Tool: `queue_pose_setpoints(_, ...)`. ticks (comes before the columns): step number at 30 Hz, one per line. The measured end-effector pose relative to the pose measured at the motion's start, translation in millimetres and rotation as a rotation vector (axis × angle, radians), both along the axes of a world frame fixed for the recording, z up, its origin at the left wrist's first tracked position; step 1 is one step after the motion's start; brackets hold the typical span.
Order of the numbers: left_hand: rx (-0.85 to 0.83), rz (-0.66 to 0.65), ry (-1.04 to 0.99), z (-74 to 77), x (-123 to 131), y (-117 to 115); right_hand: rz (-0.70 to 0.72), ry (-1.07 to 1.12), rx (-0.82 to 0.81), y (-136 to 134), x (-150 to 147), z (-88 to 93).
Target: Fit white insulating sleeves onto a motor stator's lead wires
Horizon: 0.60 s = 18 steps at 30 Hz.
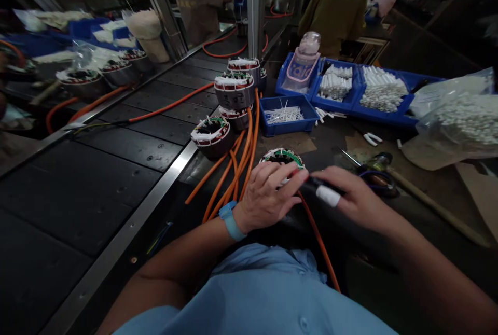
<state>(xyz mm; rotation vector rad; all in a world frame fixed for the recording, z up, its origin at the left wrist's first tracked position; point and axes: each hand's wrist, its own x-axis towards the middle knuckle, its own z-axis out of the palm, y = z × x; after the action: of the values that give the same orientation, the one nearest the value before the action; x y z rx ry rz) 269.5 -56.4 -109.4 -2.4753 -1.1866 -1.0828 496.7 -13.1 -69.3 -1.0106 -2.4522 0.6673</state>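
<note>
A single orange cable point(317, 231) runs from the ring-shaped coil point(283, 156) down past the person's front. The left hand point(268, 192) lies over the coil's near side and hides much of it; its fingers bend close together, though I cannot tell what they pinch. The right hand point(352, 197), just beside it, has its fingers curled round a dark tool point(312, 181), blurred.

To the left, a bundle of orange cables point(233, 174) crowds the left wrist. To the right, a wooden stick point(439, 210) and a screwdriver point(350, 157) lie on the desk point(334, 133), with white-handled cutters point(372, 139) a little beyond.

Past the coil, a blue tray point(290, 127) of thin white sticks blocks the way straight ahead, a dark-sided coil point(212, 143) and stacked coils point(233, 91) to its left. Farther back stand blue bins point(360, 88), a metal post point(254, 13) and two people point(334, 11).
</note>
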Motion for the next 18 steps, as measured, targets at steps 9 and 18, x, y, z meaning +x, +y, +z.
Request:
queue_pose_setpoints(9, -0.310, -0.040, 0.008, 0.5, 9, -24, -0.210, 0.466, -0.339, -53, -15, 6.6)
queue_pose_setpoints(18, -1.461, -0.567, -0.595, -5.2, -29, -31, -0.414, 0.654, -0.380, -17, -32, -4.3)
